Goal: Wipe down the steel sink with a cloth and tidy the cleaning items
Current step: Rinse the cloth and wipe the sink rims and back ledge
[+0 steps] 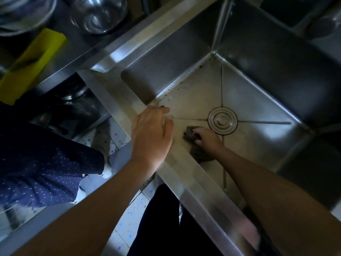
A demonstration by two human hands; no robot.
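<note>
**Right forearm (pixel 276 191) in the basin, cloth (pixel 189 133) under its fingers**

Across the near rim of the steel sink (pixel 193 182) lies the left forearm (pixel 92 200). The left hand (pixel 151 130) rests on that rim, fingers loosely spread and draped over its inner edge, holding nothing. Down on the basin floor, just beside the drain (pixel 222 120), the right hand (pixel 207 140) presses the dark cloth flat with fingers curled over it. The cloth pokes out ahead and left of those fingertips and trails back under the wrist, so its long axis follows the near wall. Brown specks (pixel 166 95) lie along the left floor edge, beyond the cloth. The right hand is nearer the work, and a leftward sweep looks due.
</note>
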